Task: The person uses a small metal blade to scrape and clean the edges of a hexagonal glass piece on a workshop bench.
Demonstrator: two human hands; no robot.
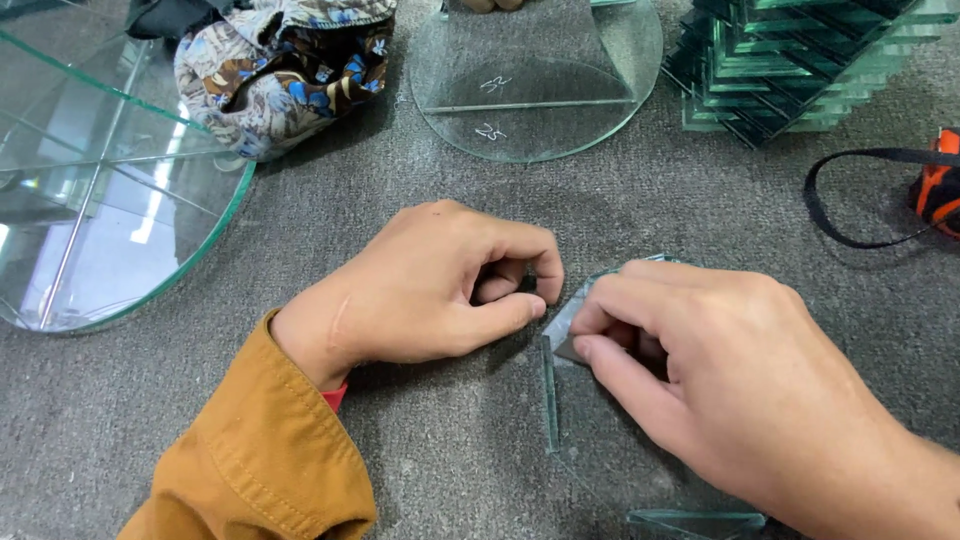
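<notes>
Fingers of the right hand [740, 390] pinch a corner of the small clear glass pane [590, 420] lying on the grey carpet [450, 190]; the left hand [440, 285] curls closed just beside its top edge, gripping nothing visible. Open carpet lies between them and the round glass disc [535, 100], with the stacked glass [790, 60] well apart.

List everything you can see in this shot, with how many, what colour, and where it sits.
small glass piece: one, clear with green edges, on the carpet under both hands
large round glass pane: one, clear green-edged, far left
round glass discs: a few stacked, clear, top centre
stack of square glass tiles: one pile, green, top right
patterned cloth: one, blue, brown and cream, top left
black strap: one loop, right edge, joined to an orange and black object
carpet: grey, underneath everything
left hand: mustard sleeve, fingers curled at the glass piece's edge
right hand: fingers pinching a corner on the glass piece
</notes>
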